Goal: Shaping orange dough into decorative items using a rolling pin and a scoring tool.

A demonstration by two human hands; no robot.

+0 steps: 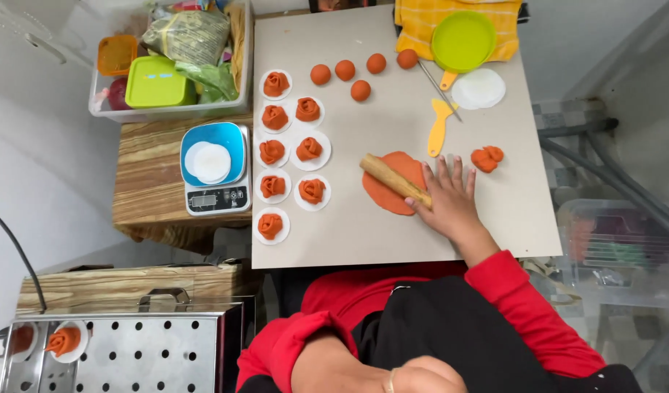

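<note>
While right hand [449, 198] presses rolling pin [395, 180], green-lidded box [157, 81] upper-left.

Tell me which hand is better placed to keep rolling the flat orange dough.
Right. The right hand already rests on the rolling pin lying across the flat orange dough. The left hand is down by the lap, off the board.

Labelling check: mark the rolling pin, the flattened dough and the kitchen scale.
rolling pin [390, 177], head view, middle of the wooden shaft.
flattened dough [384, 196], head view, bare orange patch left of the pin.
kitchen scale [232, 142], head view, blue platform right of the white discs.
</note>
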